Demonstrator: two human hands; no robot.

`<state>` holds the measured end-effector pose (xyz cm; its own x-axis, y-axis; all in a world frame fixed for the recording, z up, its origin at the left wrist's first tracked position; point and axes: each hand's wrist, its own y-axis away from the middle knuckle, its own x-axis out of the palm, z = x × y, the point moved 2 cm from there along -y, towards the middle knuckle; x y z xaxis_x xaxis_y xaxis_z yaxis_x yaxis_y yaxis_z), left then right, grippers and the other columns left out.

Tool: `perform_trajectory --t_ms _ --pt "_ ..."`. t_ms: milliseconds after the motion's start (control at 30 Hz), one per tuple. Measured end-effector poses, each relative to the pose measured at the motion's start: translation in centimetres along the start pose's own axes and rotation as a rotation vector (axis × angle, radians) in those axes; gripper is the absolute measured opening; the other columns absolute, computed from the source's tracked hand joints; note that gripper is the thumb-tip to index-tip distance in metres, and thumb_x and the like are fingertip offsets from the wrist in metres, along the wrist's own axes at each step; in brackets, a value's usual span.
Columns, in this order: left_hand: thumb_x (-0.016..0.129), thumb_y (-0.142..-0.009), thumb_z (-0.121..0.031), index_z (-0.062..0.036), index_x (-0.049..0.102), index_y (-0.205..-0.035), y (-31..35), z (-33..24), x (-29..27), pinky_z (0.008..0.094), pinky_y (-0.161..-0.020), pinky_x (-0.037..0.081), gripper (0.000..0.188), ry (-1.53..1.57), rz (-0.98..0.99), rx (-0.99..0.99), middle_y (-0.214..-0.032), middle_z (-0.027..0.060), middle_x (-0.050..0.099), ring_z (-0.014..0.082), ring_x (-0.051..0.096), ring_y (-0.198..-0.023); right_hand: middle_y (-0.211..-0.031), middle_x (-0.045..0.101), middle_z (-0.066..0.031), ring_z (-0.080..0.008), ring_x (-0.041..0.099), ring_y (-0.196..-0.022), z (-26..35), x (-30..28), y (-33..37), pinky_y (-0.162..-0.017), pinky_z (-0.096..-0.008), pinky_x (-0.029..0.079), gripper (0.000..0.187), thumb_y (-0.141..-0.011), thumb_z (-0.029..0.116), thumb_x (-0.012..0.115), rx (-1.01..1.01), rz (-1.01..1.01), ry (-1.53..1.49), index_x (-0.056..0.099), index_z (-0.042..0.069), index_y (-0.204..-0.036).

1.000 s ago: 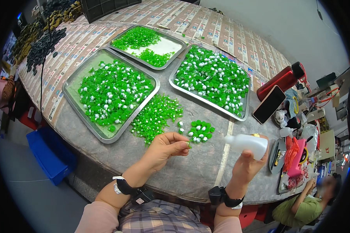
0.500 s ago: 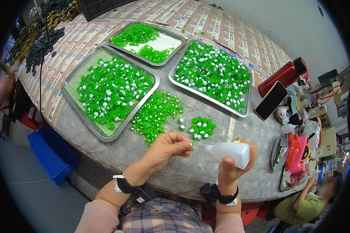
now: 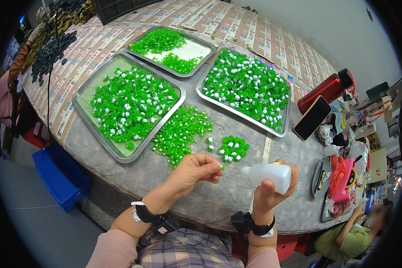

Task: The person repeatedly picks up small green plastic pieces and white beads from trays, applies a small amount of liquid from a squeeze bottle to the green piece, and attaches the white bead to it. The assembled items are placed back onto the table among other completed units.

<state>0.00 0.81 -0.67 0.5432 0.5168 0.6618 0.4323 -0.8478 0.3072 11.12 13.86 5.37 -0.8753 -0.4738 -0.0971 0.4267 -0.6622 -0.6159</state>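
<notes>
your left hand [image 3: 196, 169] is curled in over the grey table [image 3: 219, 201], thumb and fingertips pinched together on a tiny green piece [image 3: 222, 167] that barely shows past them; what exactly it is, you cannot tell from here. your right hand [image 3: 272, 187] is wrapped around a small white plastic squeeze bottle [image 3: 268, 173], fingers closed firmly on its body, the bottle lying sideways with its tapered nozzle aimed left at your left fingertips, the tip just short of them.

just beyond your hands lies a small loose cluster of green plastic caps with white dots [image 3: 232, 147], and left of it a larger loose heap of the same green caps [image 3: 181, 131] spread on the bare tabletop. behind the heap sits a rectangular metal tray filled with green and white caps [image 3: 129, 105]. further back is a second metal tray, partly bare with green pieces at both ends [image 3: 172, 49], and to its right a third metal tray packed with green and white caps [image 3: 248, 87].

at the right edge of the table a red cylindrical flask [image 3: 324, 89] lies beside a black phone [image 3: 311, 117], touching or nearly so. a blue plastic crate [image 3: 60, 174] stands on the floor to your left. another person in a green top [image 3: 344, 239] sits low at the right.
</notes>
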Motion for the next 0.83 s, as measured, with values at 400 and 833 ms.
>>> perform_trajectory --t_ms 400,833 --pt "0.059 -0.073 0.001 -0.0007 0.057 -0.081 0.34 -0.27 0.41 0.0238 -0.068 0.047 0.008 -0.303 -0.1 0.337 -0.079 0.0059 0.058 0.0118 0.056 -0.073 -0.062 0.037 -0.0018 -0.0101 0.041 -0.054 0.23 0.32 -0.2 -0.048 -0.0216 0.033 0.059 -0.062 0.059 0.06 0.055 -0.079 0.019 0.036 0.006 -0.07" --pt "0.058 -0.075 -0.001 -0.0011 0.059 -0.084 0.4 -0.06 0.38 0.0199 -0.07 0.044 0.009 -0.32 -0.068 0.396 -0.085 0.0035 0.058 0.0076 0.054 -0.078 -0.07 0.048 -0.0055 -0.0129 0.047 -0.057 -0.27 0.1 -0.11 -0.05 -0.0242 0.037 0.051 -0.064 0.044 0.068 0.01 0.036 -0.071 0.049 0.002 -0.086"
